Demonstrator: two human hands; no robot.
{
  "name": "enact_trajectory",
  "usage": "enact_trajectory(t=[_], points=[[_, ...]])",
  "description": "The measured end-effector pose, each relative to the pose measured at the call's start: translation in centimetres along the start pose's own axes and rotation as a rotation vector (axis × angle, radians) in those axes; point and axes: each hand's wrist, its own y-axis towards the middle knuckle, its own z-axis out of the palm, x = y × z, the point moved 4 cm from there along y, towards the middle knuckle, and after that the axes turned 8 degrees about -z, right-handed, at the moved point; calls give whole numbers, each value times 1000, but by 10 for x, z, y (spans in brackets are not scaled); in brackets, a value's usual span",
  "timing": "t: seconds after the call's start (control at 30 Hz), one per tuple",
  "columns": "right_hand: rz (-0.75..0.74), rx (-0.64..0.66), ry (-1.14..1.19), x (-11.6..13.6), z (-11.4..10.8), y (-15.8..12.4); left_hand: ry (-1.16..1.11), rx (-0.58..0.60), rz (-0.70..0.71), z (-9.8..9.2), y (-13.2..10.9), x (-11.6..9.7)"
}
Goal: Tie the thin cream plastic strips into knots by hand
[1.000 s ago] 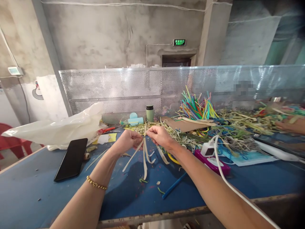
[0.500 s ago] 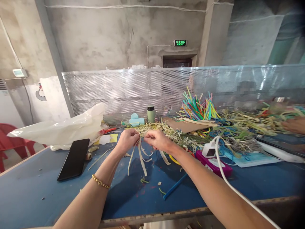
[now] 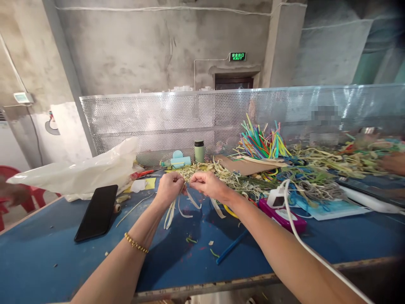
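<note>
My left hand (image 3: 170, 188), with a gold bead bracelet at its wrist, pinches several pale flat strips (image 3: 170, 214) that hang down over the blue table. Close beside it, my right hand (image 3: 205, 184) is closed, thumb against fingers, near the top of the strips. Whether a strip runs between the right fingertips is too small to make out. Behind both hands lies a long heap of pale green and cream strips (image 3: 218, 170). Another loose pale strip (image 3: 218, 208) hangs or lies just under the right hand.
On the blue table (image 3: 126, 261) lie a black phone (image 3: 96, 213), a white plastic bag (image 3: 79, 169), a purple power strip (image 3: 284, 217) with a white cable and a blue stick (image 3: 232, 247). A green bottle (image 3: 199, 151) and colourful stems (image 3: 261, 139) stand behind. Another person's hand (image 3: 392, 164) shows at right.
The hanging strips have shifted: some have swung left and bunched together under my left hand. Both hands stay nearly in place. A blurred hand has appeared by the red chair at the left edge.
</note>
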Motion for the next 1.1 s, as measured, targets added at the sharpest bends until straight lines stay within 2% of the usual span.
enact_trajectory(t=[0.13, 0.3, 0.37, 0.43, 0.53, 0.6, 0.77, 0.9, 1.1], points=[[18, -15, 90, 3, -1, -1, -24, 3, -1, 0, 1, 1], [54, -124, 111, 3, -10, -1, -238, 248, -50, -1, 0, -3], [52, -129, 91, 3, -11, 0, -277, 202, -60, -6, -1, -5], [39, -114, 82, 4, -11, 0, -235, 182, -13, -7, -2, -9], [26, -83, 77, 7, -7, -1, -178, 237, 49, -2, -5, -13], [27, -71, 69, 8, -4, -1, -208, 252, 39, 1, -6, -12], [27, -81, -7, 2, -5, 0, -349, 199, -32, -3, -4, -10], [-61, -94, -131, 0, -8, 2, -419, 157, -45, -5, -4, -10], [-177, -70, -311, 12, -10, 4, -551, 68, -56, 3, -2, -4]])
